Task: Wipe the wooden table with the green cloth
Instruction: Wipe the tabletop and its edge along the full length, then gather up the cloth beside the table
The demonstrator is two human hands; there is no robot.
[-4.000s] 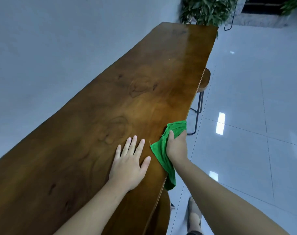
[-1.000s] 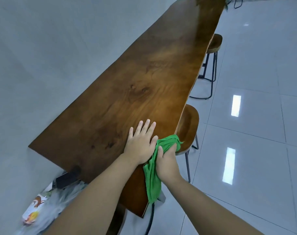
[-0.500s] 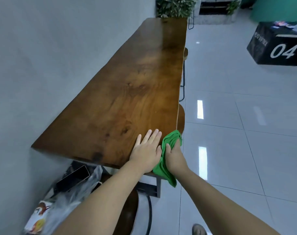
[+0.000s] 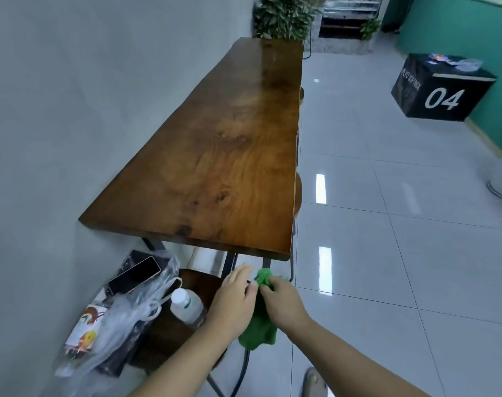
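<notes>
The long wooden table (image 4: 229, 156) runs away from me along the grey wall, its top bare and glossy. Both hands are off it, held in the air just in front of its near end. The green cloth (image 4: 258, 325) hangs bunched between them. My right hand (image 4: 284, 302) grips the cloth's upper part. My left hand (image 4: 235, 299) touches the same bunch with thumb and fingertips; its fingers are mostly extended.
A round wooden stool (image 4: 172, 333) below my hands carries a plastic bottle (image 4: 187, 306), a clear plastic bag (image 4: 115, 325) and a phone (image 4: 135, 273). More stools (image 4: 298, 193) tuck under the table's right edge. A black "04" box (image 4: 441, 87) and plants (image 4: 284, 15) stand farther off.
Both hands have come off the table's near end and pulled back toward me. The cloth, pressed on the table edge before, now hangs in the air between them.
</notes>
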